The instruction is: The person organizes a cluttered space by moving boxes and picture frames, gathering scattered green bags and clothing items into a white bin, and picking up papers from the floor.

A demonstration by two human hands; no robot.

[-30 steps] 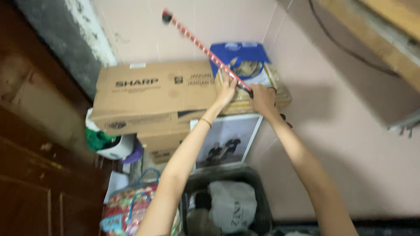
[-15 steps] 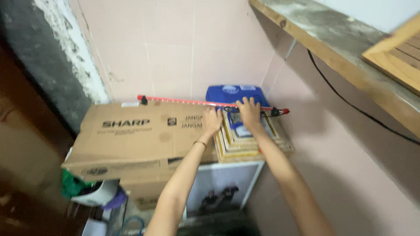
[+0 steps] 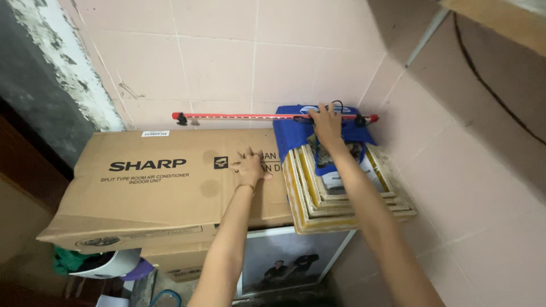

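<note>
Right hand [image 3: 327,122], upper centre of the frame: the fingers [image 3: 322,109] are slightly spread and laid over a red rod [image 3: 239,116]. Whether they close around it or only press on it cannot be told from this view. The forearm runs back toward the lower right.

Left hand [image 3: 248,167], centre of the frame: palm down, fingers spread flat on the top of a long cardboard box [image 3: 148,187], holding nothing.

The red rod lies level across the upper middle of the frame, close along the tiled wall [image 3: 227,57]. It carries a black clip [image 3: 182,119] near its left end and another near its right. Its right part crosses a blue package [image 3: 290,133].

In front of the package is a stack of picture frames [image 3: 341,199], just beside the box's right end. Below, at lower centre, a framed photograph [image 3: 284,264] leans upright.

Judged step: the rod is being settled along the back of the pile while the left hand steadies the box. Any release would call for the rod to rest level on box and package, so that it cannot roll forward or slip behind them.
</note>
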